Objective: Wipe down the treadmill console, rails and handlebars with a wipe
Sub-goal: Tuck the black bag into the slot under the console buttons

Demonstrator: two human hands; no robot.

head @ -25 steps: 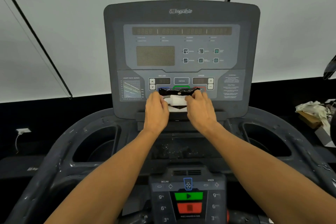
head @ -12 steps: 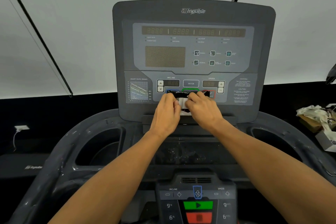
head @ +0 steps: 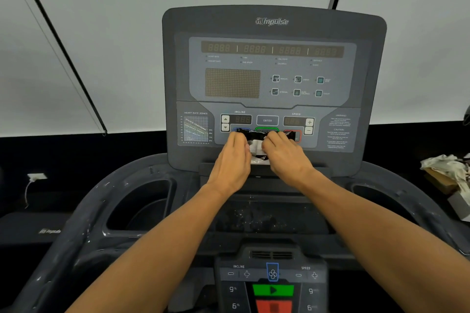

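Wipe packet up at the console, both hands on it

Black glossy wipe packet point(head: 267, 136) lies crosswise in front of the grey treadmill console point(head: 274, 33), long axis running left to right, white wipe point(head: 256, 146) showing at its middle. Left hand point(head: 232, 160) pinches the left end, right hand point(head: 286, 157) the right end, fingers curled on it. Both equally near; the wipe sits between them, probably ready to pull free.
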